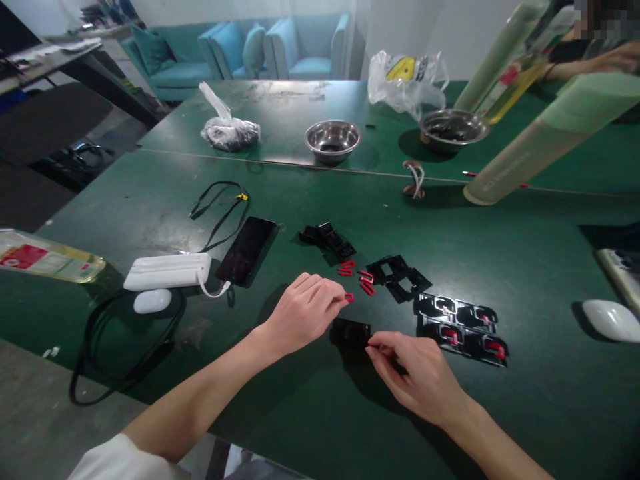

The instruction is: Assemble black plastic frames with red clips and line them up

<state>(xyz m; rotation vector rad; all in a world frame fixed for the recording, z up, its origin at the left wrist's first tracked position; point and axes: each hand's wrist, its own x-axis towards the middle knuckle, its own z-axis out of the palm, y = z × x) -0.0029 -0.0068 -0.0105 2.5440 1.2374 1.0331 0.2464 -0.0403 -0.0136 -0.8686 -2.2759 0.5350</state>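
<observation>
Between finger and thumb, my left hand [311, 308] pinches a small red piece [349, 297]. My right hand [413, 373] is closed at the right edge of a black part [351, 332], its fingertips pinching that edge. Several loose red pieces [367, 283] lie just beyond my hands. Farther back is a stack of black parts [336, 241], and flat black frames [397, 275] lie to its right. Black assemblies with red pieces in them [463, 327] stand in rows to the right of my right hand.
On the green table [300, 193] are a phone [247, 250], a white power bank [167, 270], cables, metal bowls [333, 139], a tall bottle [540, 143] and a white mouse [613, 320]. Another person's hand [613, 59] shows at the upper right.
</observation>
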